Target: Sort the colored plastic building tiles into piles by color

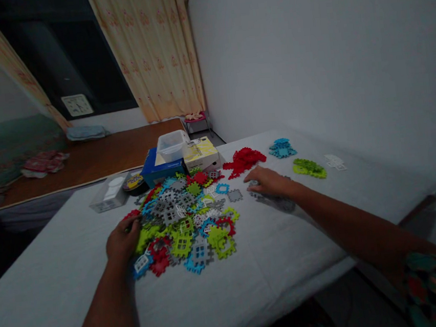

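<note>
Plastic tiles in mixed colours lie heaped on the white-covered counter in front of me. My left hand is curled at the heap's left edge, fingertips among the pieces; I cannot tell whether it grips one. My right hand lies flat and loose on some grey tiles just right of the heap. Beyond it sit a red pile, a blue pile and a green pile.

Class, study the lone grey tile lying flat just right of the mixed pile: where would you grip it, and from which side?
Probably from above: the grey tile lies flat on the tablecloth, clear of its neighbours, so pinch two opposite notched edges.
</note>
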